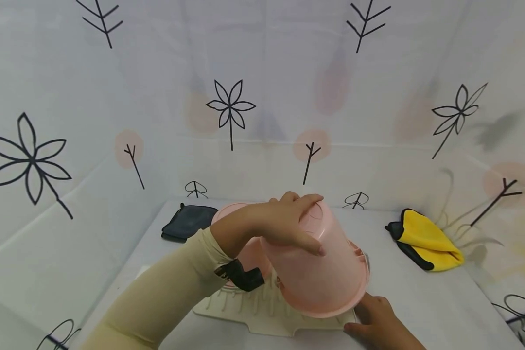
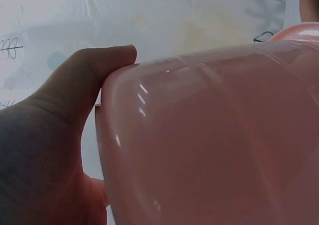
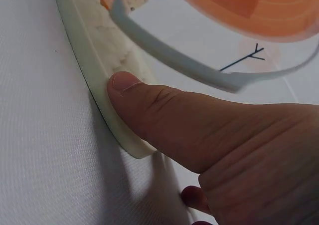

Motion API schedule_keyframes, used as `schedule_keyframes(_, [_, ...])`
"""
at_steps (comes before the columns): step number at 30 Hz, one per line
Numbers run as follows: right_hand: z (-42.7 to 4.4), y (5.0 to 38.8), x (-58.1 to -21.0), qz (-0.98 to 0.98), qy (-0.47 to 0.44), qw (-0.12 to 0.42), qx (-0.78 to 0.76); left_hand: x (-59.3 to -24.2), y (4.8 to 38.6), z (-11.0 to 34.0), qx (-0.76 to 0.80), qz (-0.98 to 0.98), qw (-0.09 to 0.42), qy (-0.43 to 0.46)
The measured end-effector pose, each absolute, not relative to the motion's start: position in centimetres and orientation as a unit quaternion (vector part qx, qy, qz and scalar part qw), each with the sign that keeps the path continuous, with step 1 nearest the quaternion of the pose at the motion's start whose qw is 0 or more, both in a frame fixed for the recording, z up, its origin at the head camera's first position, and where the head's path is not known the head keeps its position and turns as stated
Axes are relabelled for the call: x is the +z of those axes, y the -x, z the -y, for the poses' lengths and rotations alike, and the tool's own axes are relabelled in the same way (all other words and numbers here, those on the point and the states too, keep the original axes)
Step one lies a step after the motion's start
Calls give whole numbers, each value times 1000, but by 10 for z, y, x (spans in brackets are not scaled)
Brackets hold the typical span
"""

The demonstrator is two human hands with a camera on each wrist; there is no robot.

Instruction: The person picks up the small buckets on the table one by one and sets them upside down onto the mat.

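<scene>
My left hand (image 1: 284,221) grips a pink bucket (image 1: 321,277) around its base, thumb along the side. The bucket is tilted, its mouth facing down and toward the front. In the left wrist view the bucket (image 2: 209,135) fills much of the picture. Below it lies a cream ribbed tray (image 1: 271,328). My right hand (image 1: 382,323) holds the tray's right end, near the bucket rim. In the right wrist view its thumb (image 3: 149,103) presses on the tray's edge (image 3: 94,55); its other fingers are mostly hidden. A pale bucket handle (image 3: 174,60) hangs close above.
A second pink container (image 1: 251,255) stands behind my left wrist, partly hidden. A dark folded cloth (image 1: 188,222) lies at the back left of the white table (image 1: 424,301). A yellow and black cloth (image 1: 430,240) lies at the right. Patterned white sheeting (image 1: 271,63) hangs around the table.
</scene>
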State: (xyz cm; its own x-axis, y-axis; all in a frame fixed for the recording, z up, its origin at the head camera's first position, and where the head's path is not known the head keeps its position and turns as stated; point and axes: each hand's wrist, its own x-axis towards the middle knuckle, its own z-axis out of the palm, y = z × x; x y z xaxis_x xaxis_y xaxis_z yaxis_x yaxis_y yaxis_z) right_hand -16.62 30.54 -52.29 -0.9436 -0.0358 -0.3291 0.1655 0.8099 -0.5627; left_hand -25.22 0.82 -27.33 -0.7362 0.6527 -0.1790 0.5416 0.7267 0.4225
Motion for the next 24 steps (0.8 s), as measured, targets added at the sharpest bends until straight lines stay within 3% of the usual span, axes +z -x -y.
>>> schedule_keyframes(10, [-307, 166, -521, -939, -20, 174, -297, -301, 261, -31, 144, -934, 102, -309])
schedule_keyframes(24, [-307, 165, -521, -945, 2, 162, -284, -348, 277, -55, 139, -961, 63, -230])
